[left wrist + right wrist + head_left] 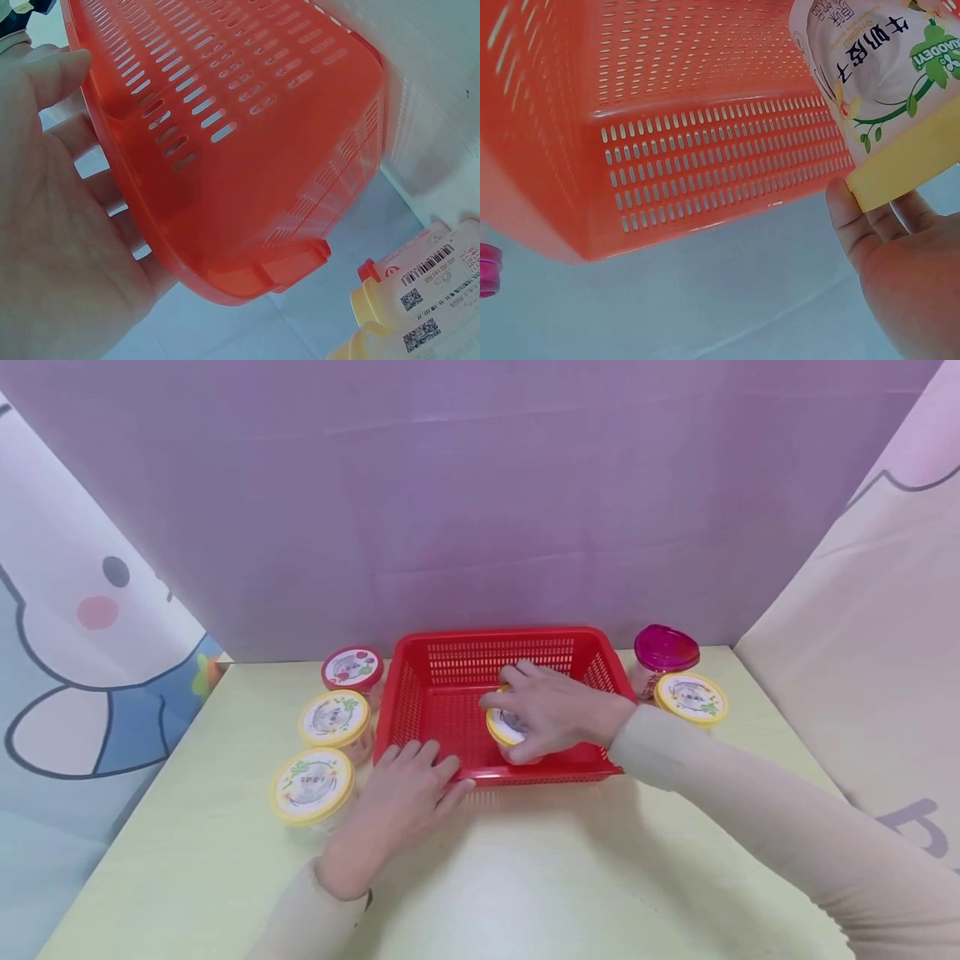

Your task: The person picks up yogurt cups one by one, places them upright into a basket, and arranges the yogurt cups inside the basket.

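The red plastic basket (495,634) has slotted walls and sits at the middle of the table. My right hand (558,706) grips a tub (504,727) by its yellow lid, over the basket's inside. In the right wrist view, this tub (877,71) shows a printed white side with green leaves, fingertips along the lid's edge. My left hand (401,797) holds the basket's front left rim, fingers over it and thumb along the outside. From the left wrist, the slotted basket underside (247,135) shows beside the palm.
Left of the basket stand a red-lidded tub (352,667) and two yellow-lidded tubs, one behind (335,718) and one nearer (312,786). To the right are a magenta-lidded container (666,647) and a yellow-lidded tub (691,697). A purple cloth wall (480,527) closes the back.
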The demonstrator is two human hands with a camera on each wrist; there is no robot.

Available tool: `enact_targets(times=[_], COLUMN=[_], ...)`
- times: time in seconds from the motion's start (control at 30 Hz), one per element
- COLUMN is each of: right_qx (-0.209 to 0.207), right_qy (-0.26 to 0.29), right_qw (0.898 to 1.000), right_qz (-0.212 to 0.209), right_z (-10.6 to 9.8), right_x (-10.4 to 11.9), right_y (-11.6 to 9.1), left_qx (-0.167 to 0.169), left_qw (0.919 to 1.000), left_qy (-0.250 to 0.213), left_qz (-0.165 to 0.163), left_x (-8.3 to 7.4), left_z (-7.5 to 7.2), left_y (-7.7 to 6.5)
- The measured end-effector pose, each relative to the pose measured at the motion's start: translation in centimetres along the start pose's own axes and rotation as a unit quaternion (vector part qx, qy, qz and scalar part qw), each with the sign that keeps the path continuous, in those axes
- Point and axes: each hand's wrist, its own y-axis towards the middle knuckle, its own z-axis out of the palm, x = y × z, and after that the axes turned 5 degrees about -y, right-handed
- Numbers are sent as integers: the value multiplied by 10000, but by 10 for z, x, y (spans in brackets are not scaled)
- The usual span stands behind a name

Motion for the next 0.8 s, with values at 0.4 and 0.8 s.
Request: enact_targets(times=[0.4,0.8], right_qx=[518,707], right_qy=[70,182], right_qw=[9985,9970], right_qz=[151,274], right_z=[4,10], right_x=[1,0], right_y=[8,11], left_qx=[40,97], left_qw=[9999,9999], left_qy=[-94,-93], left_qz=[-18,-54], left_x=[0,-1], left_z=[-1,-1], left_y=[1,1])
